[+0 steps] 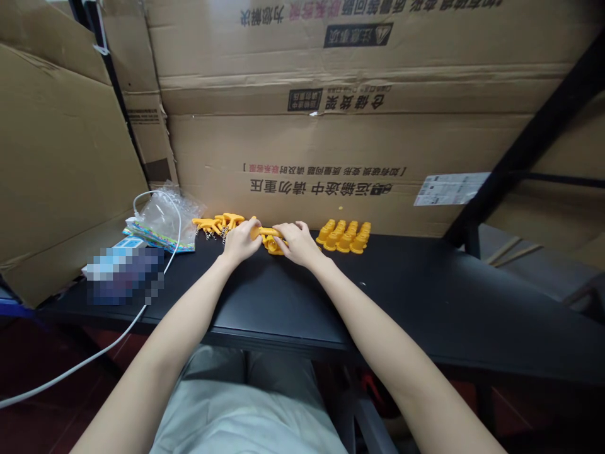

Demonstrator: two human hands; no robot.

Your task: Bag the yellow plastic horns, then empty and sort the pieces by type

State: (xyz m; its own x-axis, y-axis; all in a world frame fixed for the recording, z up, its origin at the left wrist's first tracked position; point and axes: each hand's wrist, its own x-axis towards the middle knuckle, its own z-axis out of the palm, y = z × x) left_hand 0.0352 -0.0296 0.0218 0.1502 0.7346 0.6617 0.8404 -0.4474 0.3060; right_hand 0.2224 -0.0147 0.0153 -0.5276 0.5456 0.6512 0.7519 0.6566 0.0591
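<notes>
My left hand (242, 242) is closed around one end of a yellow plastic piece (267, 231), held level above the table. At its other end the fingers of my right hand (299, 243) grip it, so the piece spans both hands; its full shape is hidden. Right below lie more yellow plastic parts (273, 246), partly covered by my fingers. To the left of my left hand is a heap of yellow T-shaped handles (230, 219) with spiral metal ends. Beyond my right hand, yellow round-based pieces (344, 237) stand in neat rows.
A clear plastic bag (161, 214) lies at the back left of the black table (283, 302). Near it is a blurred-out box-like item (123, 274). A white cable (137, 320) crosses the left side. Cardboard (331, 139) walls the back; a black metal post (515, 145) slants at right.
</notes>
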